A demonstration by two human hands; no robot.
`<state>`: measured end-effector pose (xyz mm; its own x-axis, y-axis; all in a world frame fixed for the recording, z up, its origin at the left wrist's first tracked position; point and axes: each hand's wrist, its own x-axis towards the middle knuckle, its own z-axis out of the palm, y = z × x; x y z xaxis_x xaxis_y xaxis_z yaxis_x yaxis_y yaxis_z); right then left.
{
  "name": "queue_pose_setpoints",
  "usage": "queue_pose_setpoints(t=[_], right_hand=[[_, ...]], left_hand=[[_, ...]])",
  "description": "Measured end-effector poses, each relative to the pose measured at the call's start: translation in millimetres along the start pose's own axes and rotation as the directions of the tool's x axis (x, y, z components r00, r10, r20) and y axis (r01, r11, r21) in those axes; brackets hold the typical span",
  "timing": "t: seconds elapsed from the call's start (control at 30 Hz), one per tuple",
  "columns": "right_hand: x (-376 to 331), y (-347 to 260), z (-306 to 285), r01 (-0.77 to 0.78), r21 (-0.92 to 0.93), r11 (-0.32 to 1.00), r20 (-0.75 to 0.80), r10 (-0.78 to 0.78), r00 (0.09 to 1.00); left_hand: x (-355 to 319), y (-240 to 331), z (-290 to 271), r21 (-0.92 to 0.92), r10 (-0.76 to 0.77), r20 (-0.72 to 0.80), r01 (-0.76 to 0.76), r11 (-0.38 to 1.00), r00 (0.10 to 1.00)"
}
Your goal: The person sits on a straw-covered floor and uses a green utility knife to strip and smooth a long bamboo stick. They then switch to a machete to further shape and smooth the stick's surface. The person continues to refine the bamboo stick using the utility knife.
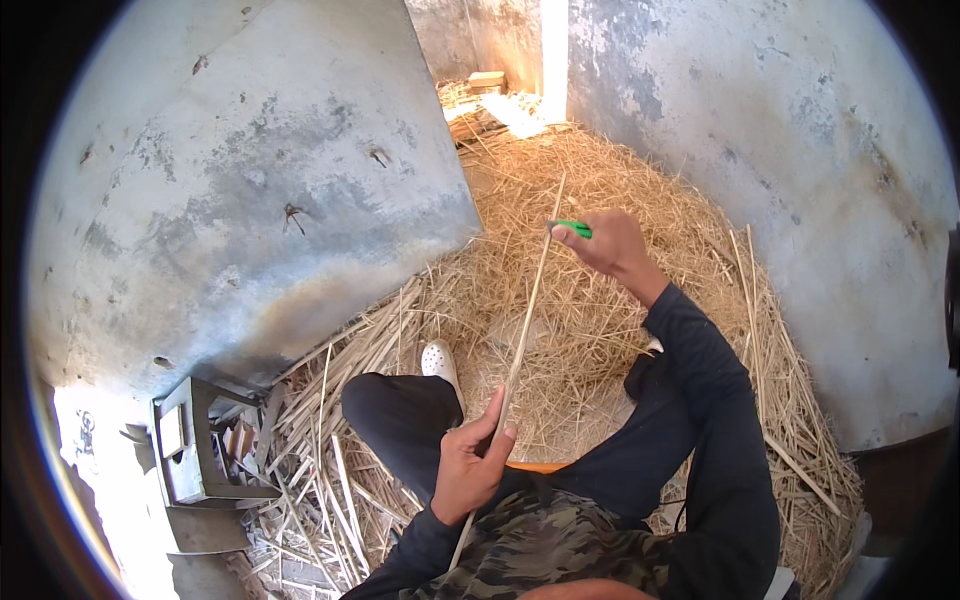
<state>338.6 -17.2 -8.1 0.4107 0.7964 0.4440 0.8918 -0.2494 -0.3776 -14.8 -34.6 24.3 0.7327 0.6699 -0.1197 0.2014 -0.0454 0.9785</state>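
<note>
Nearest the head camera is the person's torso in a camouflage-patterned top with dark long sleeves; both forearms enter from the lower edge.

Head view, hands. The left hand sits low and close to the body. Its fingers and thumb are curled around the lower part of a long, thin, pale straw-coloured stalk, closed on it in a loose wrap. The right hand is extended well forward and up. Its fingers are closed on a small green-handled tool, which meets the stalk near its upper part; whether the tool bears a blade cannot be told.

Head view, key relation. The stalk's long axis runs from the left hand, upward and slightly to the right, past the green tool, and its tip ends beyond the right hand. The left hand is nearer the lower end; the right hand is nearer the upper end. The lowest part of the stalk continues below the left hand toward the torso.

Head view, surroundings. A dark-trousered leg ending in a white perforated clog rests on a thick bed of loose dry straw. Stained grey concrete walls enclose the straw on both sides. A small grey metal frame stands at lower left.
</note>
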Motion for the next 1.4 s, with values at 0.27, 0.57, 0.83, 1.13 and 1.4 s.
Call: queue_pose_setpoints(t=[0.27, 0.57, 0.83, 1.13, 1.4], right_hand=[[-7.0, -7.7, 2.1, 0.049, 0.092, 0.995, 0.073, -0.056, 0.996], [-5.5, -8.4, -2.5, 0.009, 0.092, 0.996, 0.076, -0.016, 0.997], [-7.0, -6.4, 9.5, 0.071, 0.134, 0.988, 0.065, -0.08, 0.995], [-39.2, -49.0, 19.7, 0.196, 0.019, 0.98, 0.206, -0.195, 0.959], [-26.3, -35.4, 10.0, 0.224, 0.098, 0.97, 0.068, -0.231, 0.971]], left_hand=[[-3.9, 2.6, -2.7, 0.073, 0.024, -0.003, -0.024, 0.997, 1.0], [-1.5, -3.1, -1.3, 0.01, 0.108, 0.012, -0.108, 0.994, 0.994], [-3.4, -12.5, -6.9, 0.089, 0.148, 0.005, -0.147, 0.985, 0.989], [5.8, 4.8, -10.9, 0.55, 0.404, 0.002, -0.339, 0.763, 0.915], [4.8, 17.0, -8.5, 0.584, 0.379, 0.018, -0.317, 0.747, 0.925]])
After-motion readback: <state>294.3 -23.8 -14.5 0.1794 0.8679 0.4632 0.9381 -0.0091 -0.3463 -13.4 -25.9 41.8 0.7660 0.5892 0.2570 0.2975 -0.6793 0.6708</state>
